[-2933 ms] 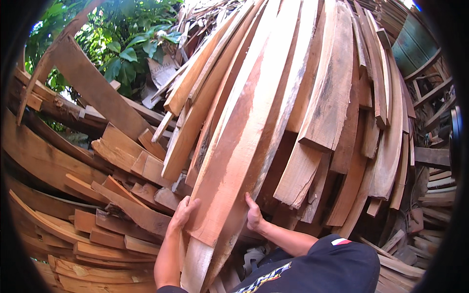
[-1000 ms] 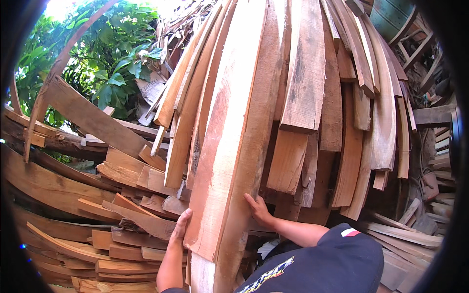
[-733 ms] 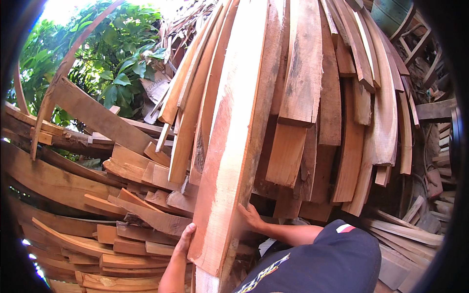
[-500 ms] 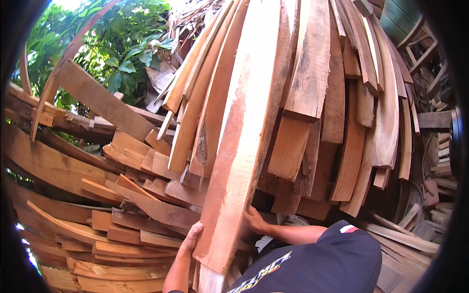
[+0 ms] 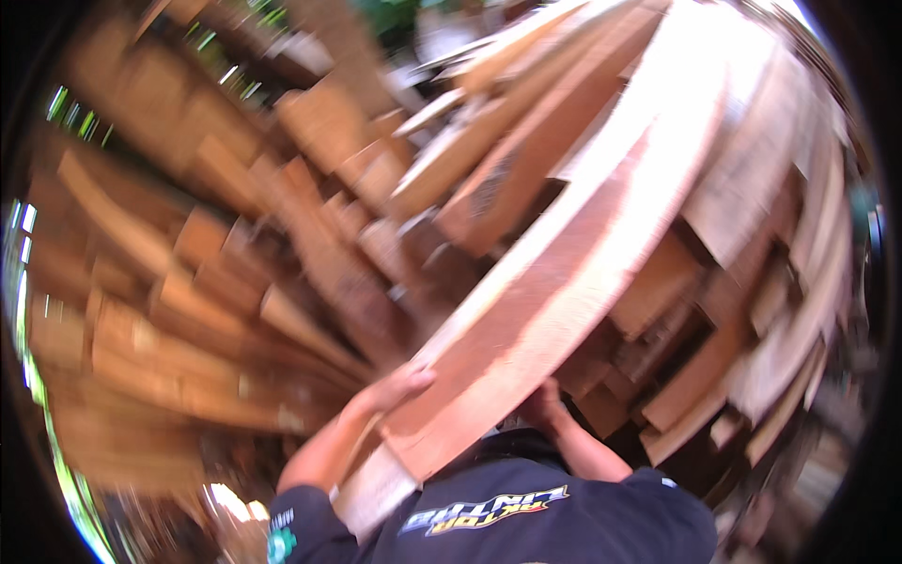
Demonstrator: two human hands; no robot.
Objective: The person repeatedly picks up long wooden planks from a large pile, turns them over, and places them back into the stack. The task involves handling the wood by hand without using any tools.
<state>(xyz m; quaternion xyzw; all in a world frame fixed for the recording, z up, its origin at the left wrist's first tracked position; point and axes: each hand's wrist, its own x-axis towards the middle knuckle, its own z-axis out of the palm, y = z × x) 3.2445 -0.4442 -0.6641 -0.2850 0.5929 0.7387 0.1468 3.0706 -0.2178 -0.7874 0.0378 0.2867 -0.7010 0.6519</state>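
A long, thick wooden plank slants from near my body up to the far right, with a reddish-brown band on its face and a sunlit far part. My left hand is closed on its left edge near the close end, the thumb on top. On the opposite edge, my right hand grips from the side, its fingers mostly hidden and blurred. Beneath the plank's near end, a paler piece of wood sticks out toward me, next to my left forearm.
Stacked boards lie to the right of the plank, their ends at uneven lengths. More boards stick out just left of it. Farther left, a pile of shorter timber is smeared by motion. Green leaves show at the top.
My view has swung, so the plank now slants to the upper right instead of standing nearly upright. Both hands still hold its near end. The surroundings have blurred.
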